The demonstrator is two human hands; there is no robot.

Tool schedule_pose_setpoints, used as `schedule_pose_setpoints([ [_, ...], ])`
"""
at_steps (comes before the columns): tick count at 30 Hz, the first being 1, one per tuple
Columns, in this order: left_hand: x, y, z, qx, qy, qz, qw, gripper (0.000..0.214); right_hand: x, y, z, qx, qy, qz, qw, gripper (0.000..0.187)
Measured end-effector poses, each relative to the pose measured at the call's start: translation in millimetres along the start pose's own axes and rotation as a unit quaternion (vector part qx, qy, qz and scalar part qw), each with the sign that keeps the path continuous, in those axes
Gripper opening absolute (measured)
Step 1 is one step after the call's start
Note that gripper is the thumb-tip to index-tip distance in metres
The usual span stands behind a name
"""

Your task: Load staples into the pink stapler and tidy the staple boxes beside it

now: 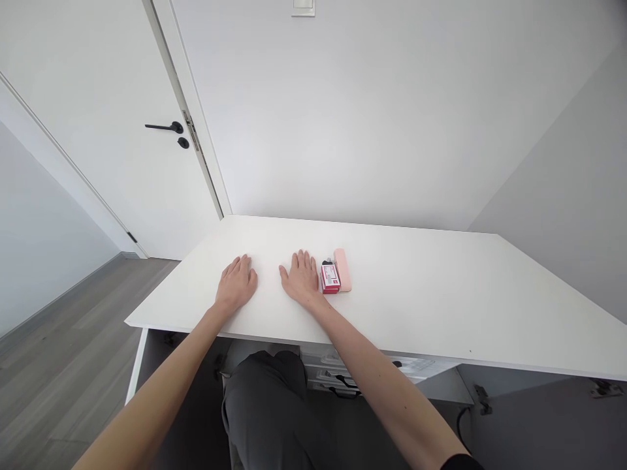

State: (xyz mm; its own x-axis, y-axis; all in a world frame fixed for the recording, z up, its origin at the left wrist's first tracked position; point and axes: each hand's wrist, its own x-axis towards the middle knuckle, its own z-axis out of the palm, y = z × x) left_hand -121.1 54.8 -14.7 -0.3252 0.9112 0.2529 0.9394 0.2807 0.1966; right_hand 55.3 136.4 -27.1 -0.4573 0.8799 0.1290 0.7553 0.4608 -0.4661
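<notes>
Both of my hands lie flat, palms down, on a white table [441, 294]. My left hand [238, 282] rests with fingers stretched out and holds nothing. My right hand [302, 277] is also spread flat and empty. Just to the right of my right hand sits a small red box [330, 277], nearly touching the little finger. A pale pink stapler-like object [342, 268] lies right beside the red box on its far side.
A white door with a black handle [166, 127] stands at the left, next to the table's far left corner. Grey walls close off the back and right. Under the table's front edge are my dark-trousered knees [267, 398] and some cables. Wooden floor lies to the left.
</notes>
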Motion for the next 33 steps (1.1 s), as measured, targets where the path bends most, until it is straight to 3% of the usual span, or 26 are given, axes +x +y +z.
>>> schedule_pose_setpoints([
  [5,0,1,-1.7,-0.005,-0.003,0.001,1.000,0.059,0,22,-4,-0.016,0.031,0.065,0.997,0.082],
  [12,0,2,-4.5,-0.015,-0.001,0.005,1.000,0.058,-5,73,-16,-0.009,0.072,0.057,0.996,0.081],
  [33,5,4,-7.8,-0.009,-0.020,-0.006,1.000,0.061,-32,279,-113,-0.103,0.060,0.154,0.981,0.079],
])
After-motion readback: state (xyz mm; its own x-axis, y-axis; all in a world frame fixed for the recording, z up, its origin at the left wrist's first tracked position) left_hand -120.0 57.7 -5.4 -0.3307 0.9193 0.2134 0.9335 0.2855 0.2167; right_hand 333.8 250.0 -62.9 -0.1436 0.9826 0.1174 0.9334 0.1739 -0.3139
